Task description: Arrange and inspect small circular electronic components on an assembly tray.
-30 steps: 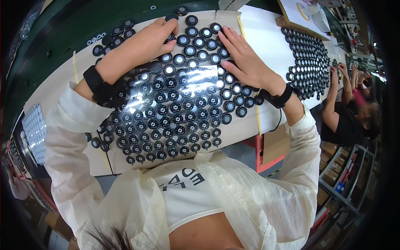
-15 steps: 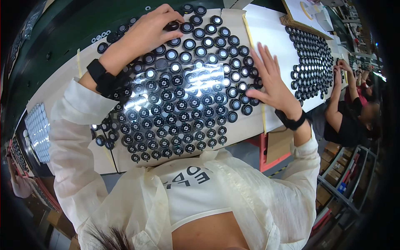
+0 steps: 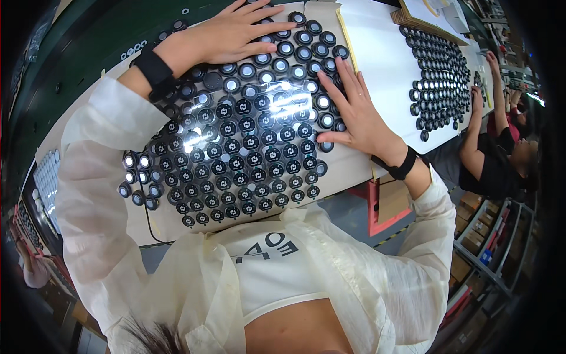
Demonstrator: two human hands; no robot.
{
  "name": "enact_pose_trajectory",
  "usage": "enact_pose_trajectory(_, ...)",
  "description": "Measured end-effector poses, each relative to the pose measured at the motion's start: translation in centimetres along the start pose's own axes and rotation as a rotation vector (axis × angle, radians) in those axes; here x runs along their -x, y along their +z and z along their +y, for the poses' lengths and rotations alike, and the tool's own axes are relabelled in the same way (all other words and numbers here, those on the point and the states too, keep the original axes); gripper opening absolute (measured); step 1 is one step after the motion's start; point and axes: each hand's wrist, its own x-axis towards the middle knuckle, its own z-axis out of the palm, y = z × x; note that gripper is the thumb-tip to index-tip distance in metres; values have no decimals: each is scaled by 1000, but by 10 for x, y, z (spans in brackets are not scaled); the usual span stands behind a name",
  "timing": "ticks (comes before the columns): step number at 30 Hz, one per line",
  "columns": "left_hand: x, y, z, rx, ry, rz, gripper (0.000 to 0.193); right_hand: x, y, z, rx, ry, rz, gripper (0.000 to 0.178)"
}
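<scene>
Small black round pieces with pale centres [image 3: 283,48] crowd the far part of a beige board [image 3: 342,168]. Over the middle lies a clear plastic sheet [image 3: 257,114] with bright glare on it. Beneath or in it are rows of black discs with a light emblem [image 3: 239,178]. My left hand [image 3: 231,36] lies spread across the pieces at the far edge, fingers pointing right, and hides some of them. At the right side of the group, my right hand [image 3: 364,123] is open, thumb and fingers apart, its fingertips against the outer pieces.
A second cluster of black pieces [image 3: 436,76] sits on a white surface at the right, beside a co-worker [image 3: 486,156]. A cardboard-edged box [image 3: 433,15] stands behind it. Dark green surface [image 3: 100,44] runs along the far left. A black cable [image 3: 147,221] hangs over the near edge.
My left hand has shifted right and its bent fingers have spread flat. My right hand has moved left onto the outer pieces. Pieces at the right now sit closer to the sheet.
</scene>
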Motion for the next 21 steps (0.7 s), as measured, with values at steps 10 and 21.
enact_pose_trajectory(10,99,-69,85,351,-106,-106,67,-23,3,-7,-17,-99,-5,102)
enact_pose_trajectory(21,126,-56,102,341,-266,-104,78,-79,-37,-26,-365,-8,-27,32)
